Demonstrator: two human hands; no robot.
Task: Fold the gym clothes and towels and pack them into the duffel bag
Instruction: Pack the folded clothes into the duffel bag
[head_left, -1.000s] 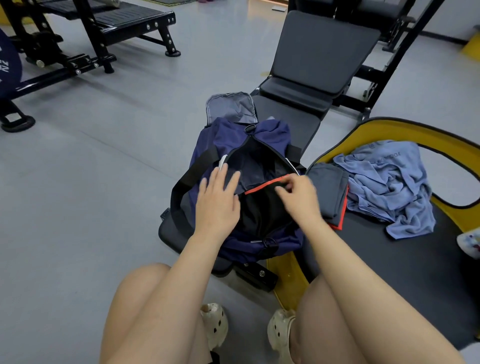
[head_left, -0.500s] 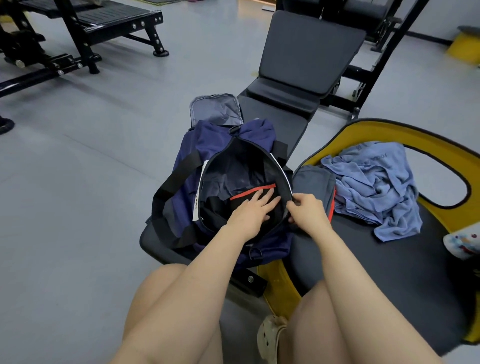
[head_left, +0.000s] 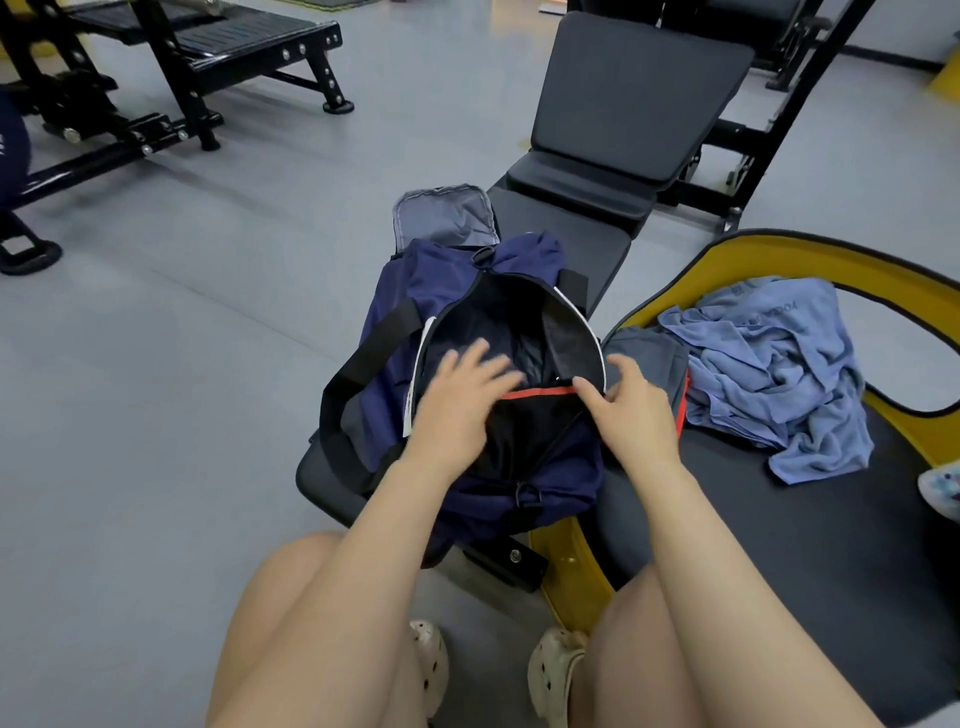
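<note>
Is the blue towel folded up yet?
No. The blue towel lies crumpled on the black seat, outside the bag.

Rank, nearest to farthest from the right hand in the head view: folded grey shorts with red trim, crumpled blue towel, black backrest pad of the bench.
From the right hand:
1. Folded grey shorts with red trim, right beside the hand on the seat.
2. Crumpled blue towel, farther right on the yellow-rimmed seat.
3. Black backrest pad, far beyond the bag.

Head-worn view, forward and downward
</note>
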